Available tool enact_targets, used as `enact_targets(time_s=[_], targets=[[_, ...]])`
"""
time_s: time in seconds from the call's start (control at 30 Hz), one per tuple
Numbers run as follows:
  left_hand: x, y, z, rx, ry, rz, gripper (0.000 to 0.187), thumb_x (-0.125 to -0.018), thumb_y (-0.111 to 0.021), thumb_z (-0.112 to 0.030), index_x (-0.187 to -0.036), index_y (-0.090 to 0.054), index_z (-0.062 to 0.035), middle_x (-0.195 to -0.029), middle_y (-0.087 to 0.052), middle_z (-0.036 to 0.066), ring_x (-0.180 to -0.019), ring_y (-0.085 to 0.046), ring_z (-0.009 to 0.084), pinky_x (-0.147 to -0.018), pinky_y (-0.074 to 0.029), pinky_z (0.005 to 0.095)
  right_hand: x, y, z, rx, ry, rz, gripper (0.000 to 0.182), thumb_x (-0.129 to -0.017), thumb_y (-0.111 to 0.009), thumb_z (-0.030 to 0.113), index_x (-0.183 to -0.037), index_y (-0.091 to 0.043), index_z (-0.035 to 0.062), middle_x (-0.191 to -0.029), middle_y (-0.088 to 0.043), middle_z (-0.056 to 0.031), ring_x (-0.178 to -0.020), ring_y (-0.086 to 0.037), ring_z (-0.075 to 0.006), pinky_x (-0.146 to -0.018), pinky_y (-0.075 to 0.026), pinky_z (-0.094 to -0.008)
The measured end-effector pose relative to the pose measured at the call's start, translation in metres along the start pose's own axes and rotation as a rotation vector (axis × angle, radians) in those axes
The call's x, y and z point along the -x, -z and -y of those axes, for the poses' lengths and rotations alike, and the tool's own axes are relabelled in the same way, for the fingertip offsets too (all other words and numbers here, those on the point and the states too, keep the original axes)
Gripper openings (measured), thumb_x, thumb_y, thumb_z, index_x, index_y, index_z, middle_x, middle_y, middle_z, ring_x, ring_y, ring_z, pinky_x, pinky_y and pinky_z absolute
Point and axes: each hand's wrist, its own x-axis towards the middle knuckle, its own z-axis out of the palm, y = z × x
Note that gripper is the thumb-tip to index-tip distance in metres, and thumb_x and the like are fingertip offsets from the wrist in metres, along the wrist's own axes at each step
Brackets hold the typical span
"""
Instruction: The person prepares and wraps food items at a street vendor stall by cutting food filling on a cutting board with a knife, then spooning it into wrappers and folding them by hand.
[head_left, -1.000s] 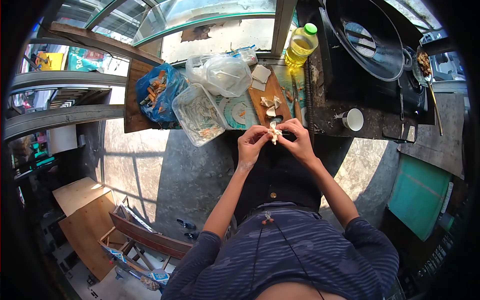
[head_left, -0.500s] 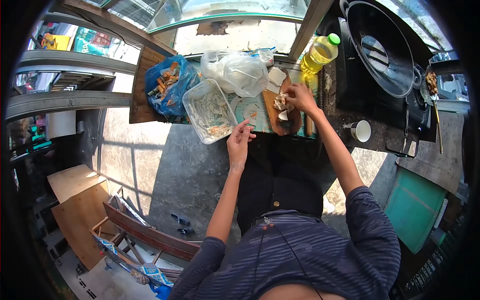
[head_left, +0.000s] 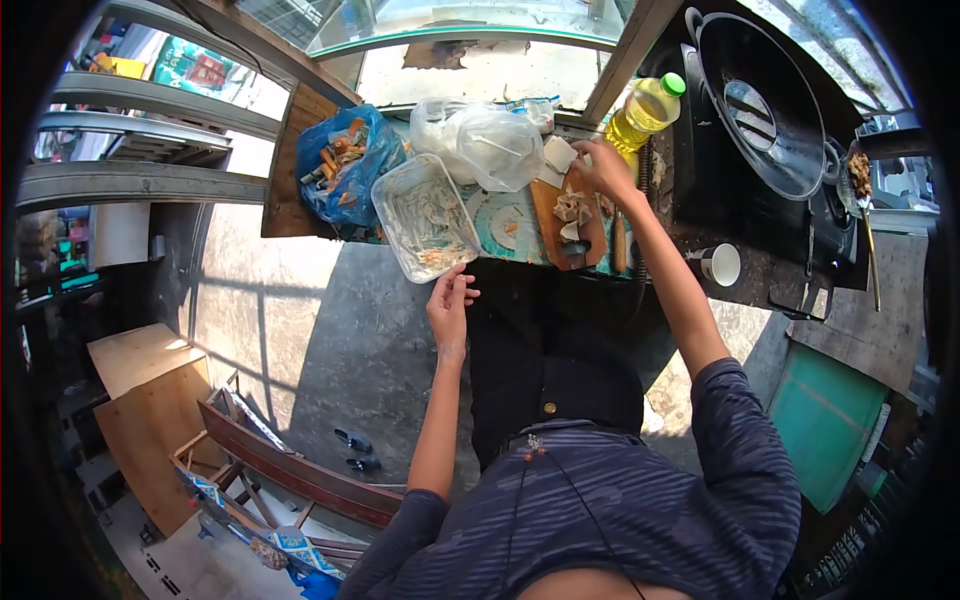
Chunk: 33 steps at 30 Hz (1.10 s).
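Observation:
My right hand (head_left: 607,172) reaches over the top of a wooden cutting board (head_left: 583,255), fingers bent and a little apart. Its fingertips are at the edge of a white, tofu-like block (head_left: 558,153); contact is hard to make out. Cut pale pieces (head_left: 571,207) lie in a pile on the board, and a wooden handle (head_left: 619,243) lies along its right side. My left hand (head_left: 452,300) holds nothing, its fingers loosely spread just below the near corner of a clear plastic tub (head_left: 425,215) smeared with pale residue and orange shreds.
A blue bag (head_left: 345,195) with orange scraps stands left of a white plastic bag (head_left: 480,140). Behind the board is an oil bottle (head_left: 645,110) with a green cap. On the right are a large black wok (head_left: 765,100), a paper cup (head_left: 720,265) and a long-handled ladle (head_left: 872,230).
My right hand has moved from the cut pieces up to the white block, leaving the pieces on the board. My left hand has shifted left and down, toward me.

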Motion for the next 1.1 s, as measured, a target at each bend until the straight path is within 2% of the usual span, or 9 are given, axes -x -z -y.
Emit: enact_targets(time_s=[0.13,0.37,0.47,0.57,0.6,0.7,0.8,0.9,1.1], targets=[[0.002,-0.001,-0.005,0.018,-0.021,-0.002,0.031,-0.096,-0.053,-0.023,-0.119,-0.059,-0.0026,-0.097,-0.065,0.005,-0.077,-0.062,0.0092,-0.068,-0.046,0.0222,-0.012,-0.025,0.003,0.227,0.065,-0.250,0.044,-0.073,-0.072,0.028,-0.112,-0.063,0.0086,-0.109,-0.060,-0.0141,-0.105,-0.055,-0.0323,-0.087,-0.046,-0.0420],[0.011,0.006,-0.004,0.002,-0.019,-0.023,0.031,-0.096,-0.054,-0.023,-0.120,-0.058,-0.0040,-0.097,-0.064,0.004,-0.077,-0.062,0.0094,-0.068,-0.046,0.0222,-0.019,-0.034,0.008,0.122,0.018,-0.283,0.036,-0.071,-0.074,0.024,-0.103,-0.064,0.0131,-0.101,-0.063,-0.0084,-0.104,-0.054,-0.0311,-0.088,-0.044,-0.0428],[0.013,0.009,-0.005,-0.002,-0.009,-0.033,0.030,-0.096,-0.054,-0.023,-0.119,-0.058,-0.0039,-0.097,-0.064,0.004,-0.077,-0.062,0.0094,-0.068,-0.046,0.0220,-0.019,-0.033,0.008,0.102,0.002,-0.279,0.024,-0.075,-0.071,0.019,-0.097,-0.066,0.0107,-0.092,-0.066,-0.0082,-0.095,-0.060,-0.0300,-0.082,-0.047,-0.0414],[0.014,0.011,-0.008,0.004,-0.007,-0.027,0.029,-0.096,-0.054,-0.022,-0.119,-0.059,-0.0037,-0.096,-0.064,0.004,-0.076,-0.062,0.0095,-0.068,-0.046,0.0221,-0.010,-0.021,0.013,-0.173,-0.081,-0.283,0.016,-0.079,-0.067,0.016,-0.092,-0.068,0.0073,-0.085,-0.069,-0.0100,-0.083,-0.065,-0.0295,-0.074,-0.050,-0.0387],[0.012,0.012,-0.009,0.011,-0.009,-0.023,0.029,-0.096,-0.054,-0.021,-0.118,-0.059,-0.0036,-0.096,-0.064,0.004,-0.076,-0.062,0.0095,-0.068,-0.046,0.0222,-0.005,-0.017,0.012,-0.225,-0.031,-0.355,0.018,-0.081,-0.067,0.018,-0.092,-0.069,0.0049,-0.082,-0.070,-0.0105,-0.075,-0.067,-0.0243,-0.070,-0.051,-0.0343],[0.004,0.013,-0.014,0.033,-0.002,0.056,0.030,-0.095,-0.055,-0.021,-0.120,-0.058,-0.0026,-0.101,-0.064,0.005,-0.082,-0.062,0.0100,-0.072,-0.048,0.0232,0.035,0.023,0.055,-0.380,0.009,-0.281,0.022,-0.080,-0.068,0.020,-0.094,-0.070,0.0033,-0.081,-0.070,-0.0101,-0.077,-0.066,-0.0176,-0.071,-0.050,-0.0313],[-0.006,0.006,-0.023,0.116,-0.074,0.227,0.032,-0.094,-0.056,-0.019,-0.122,-0.057,-0.0027,-0.109,-0.062,0.006,-0.093,-0.061,0.0118,-0.078,-0.048,0.0244,0.074,0.033,0.106,-0.434,0.102,0.031,0.025,-0.079,-0.069,0.021,-0.094,-0.070,0.0012,-0.079,-0.070,-0.0106,-0.075,-0.064,-0.0139,-0.072,-0.049,-0.0301],[-0.010,-0.003,-0.049,0.292,-0.056,0.380,0.038,-0.092,-0.060,-0.015,-0.127,-0.053,-0.0018,-0.114,-0.060,0.008,-0.102,-0.058,0.0125,-0.083,-0.048,0.0266,0.099,0.016,0.155,-0.426,0.220,0.252,0.024,-0.077,-0.072,0.024,-0.087,-0.068,0.0025,-0.081,-0.063,-0.0079,-0.080,-0.057,-0.0162,-0.075,-0.045,-0.0295],[-0.034,0.049,-0.045,0.123,-0.027,0.373,0.026,-0.092,-0.061,-0.016,-0.109,-0.064,0.0028,-0.091,-0.066,0.001,-0.082,-0.059,0.0070,-0.078,-0.046,0.0226,0.087,-0.035,0.199,-0.400,0.293,0.330,0.026,-0.075,-0.073,0.031,-0.087,-0.068,0.0081,-0.086,-0.056,-0.0066,-0.082,-0.050,-0.0186,-0.073,-0.043,-0.0302]])
